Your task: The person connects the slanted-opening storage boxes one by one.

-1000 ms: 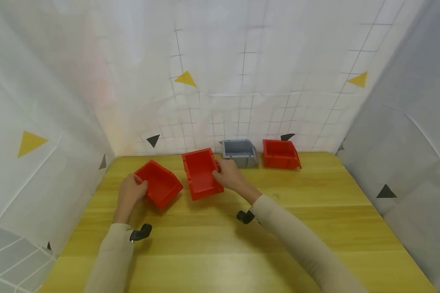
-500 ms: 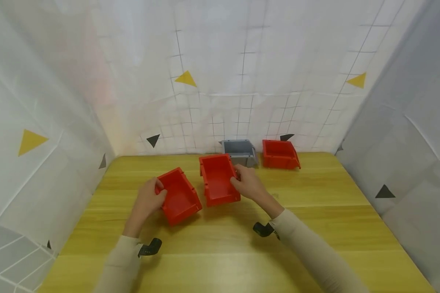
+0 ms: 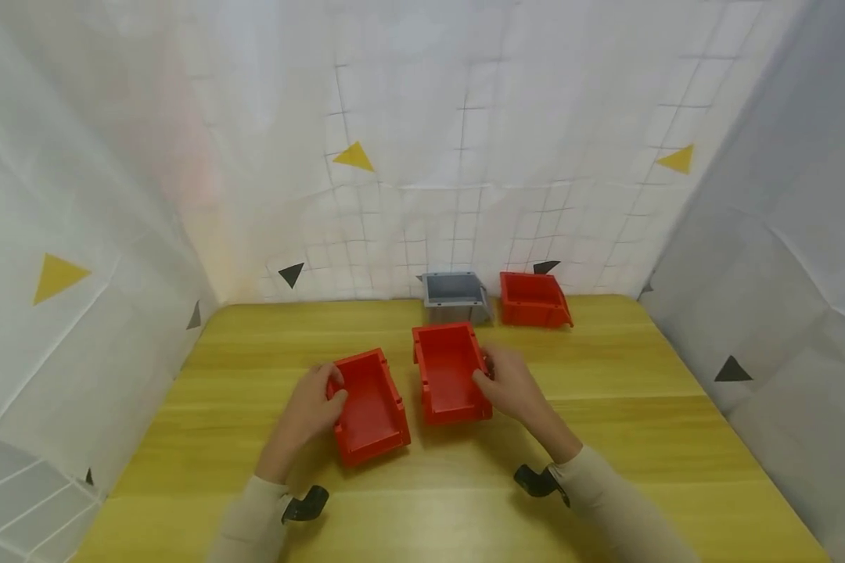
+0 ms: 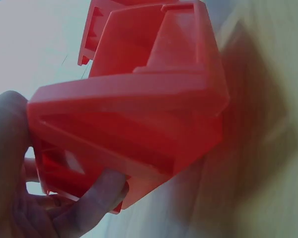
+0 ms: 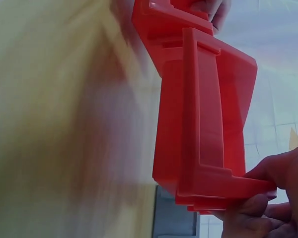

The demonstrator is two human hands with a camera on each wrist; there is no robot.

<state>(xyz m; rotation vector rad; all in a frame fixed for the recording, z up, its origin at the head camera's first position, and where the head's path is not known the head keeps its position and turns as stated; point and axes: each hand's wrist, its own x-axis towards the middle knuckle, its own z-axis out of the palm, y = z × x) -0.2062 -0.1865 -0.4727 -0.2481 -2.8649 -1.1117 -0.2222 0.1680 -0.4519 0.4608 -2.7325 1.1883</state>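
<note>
Two red plastic storage bins are held side by side over the table in the head view, their open insides turned toward me. My left hand [image 3: 311,410] grips the left bin [image 3: 370,410] by its left wall, thumb on the inner side. The left wrist view shows fingers curled under the rim of that same bin [image 4: 124,91]. My right hand [image 3: 512,383] pinches the right wall of the other bin [image 3: 452,374]. In the right wrist view, thumb and fingers clamp the side rim of this bin [image 5: 188,124]. A narrow gap separates the two bins in the head view.
A grey bin [image 3: 458,299] and a third red bin [image 3: 533,299] stand at the table's back edge, near the white sheet wall [image 3: 394,211]. The wooden table [image 3: 641,438] runs between sheets on both sides.
Both hands have brought their red bins rightward and nearer to me. The left bin has turned more upright, in line with the right one. The bins at the back stay put.
</note>
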